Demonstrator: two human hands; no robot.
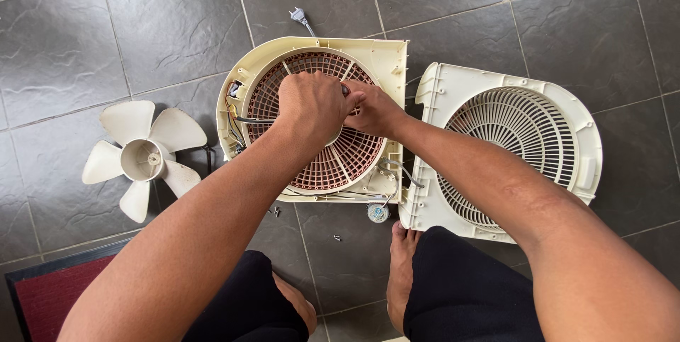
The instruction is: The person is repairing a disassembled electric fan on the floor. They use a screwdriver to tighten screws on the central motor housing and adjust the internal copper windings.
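A cream box-fan housing point(386, 55) with a round brown grille point(340, 161) lies flat on the floor. My left hand point(312, 105) is closed over the part at the grille's centre, which it hides. My right hand point(374, 110) grips a dark object right beside it, touching the left hand; what it holds is mostly covered. Coloured wires point(232, 112) run along the housing's left inner edge.
A cream five-blade fan propeller point(144, 158) lies to the left. A cream front cover with round grille point(520, 137) lies to the right. The plug point(297, 13) lies behind. Small screws point(275, 209) and a small round part point(377, 213) lie near my bare foot point(402, 271). A red mat point(53, 292) sits lower left.
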